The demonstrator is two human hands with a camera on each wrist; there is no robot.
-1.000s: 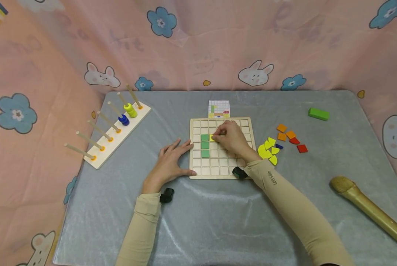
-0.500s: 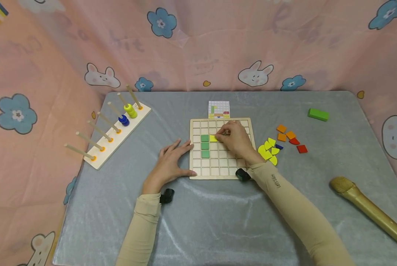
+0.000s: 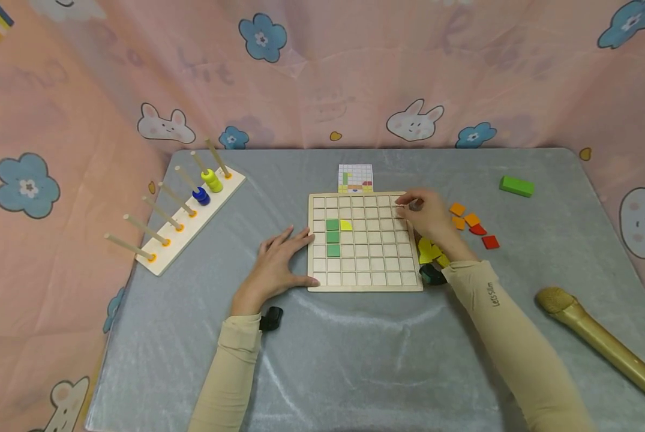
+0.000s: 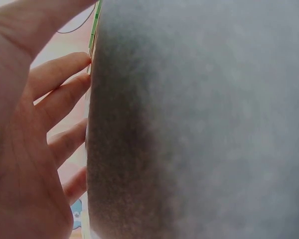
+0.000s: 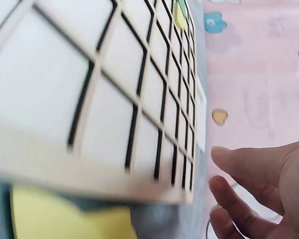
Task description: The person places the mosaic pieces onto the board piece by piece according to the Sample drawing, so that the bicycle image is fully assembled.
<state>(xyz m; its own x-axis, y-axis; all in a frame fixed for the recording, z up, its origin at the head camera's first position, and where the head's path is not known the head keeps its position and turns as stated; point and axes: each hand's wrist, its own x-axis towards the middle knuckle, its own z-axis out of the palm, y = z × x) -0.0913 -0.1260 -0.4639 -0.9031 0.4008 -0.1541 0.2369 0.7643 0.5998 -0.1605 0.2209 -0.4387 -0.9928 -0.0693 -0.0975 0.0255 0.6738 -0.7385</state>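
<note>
A wooden grid board (image 3: 365, 288) lies on the grey cloth. Three green squares (image 3: 333, 237) fill a column of its cells, and a yellow quarter-circle piece (image 3: 346, 225) sits in the cell right of the top one. My left hand (image 3: 270, 270) rests spread at the board's left edge, thumb and fingertips against the frame; the left wrist view shows its fingers (image 4: 60, 104) apart. My right hand (image 3: 435, 222) hovers over the board's right edge, partly covering loose yellow pieces (image 3: 429, 251). In the right wrist view its thumb (image 5: 254, 164) and fingers are loosely bent, with nothing between them.
A printed pattern card (image 3: 355, 177) lies behind the board. To the right are orange squares (image 3: 457, 209), a red square (image 3: 491, 242) and a green block (image 3: 516, 186). A golden stick (image 3: 608, 342) lies front right; a pegged bead stand (image 3: 192, 222) is at left.
My right hand has let go of the yellow quarter-circle and moved right, from the board's middle to its right edge, uncovering the cells. The left hand has stayed in place.
</note>
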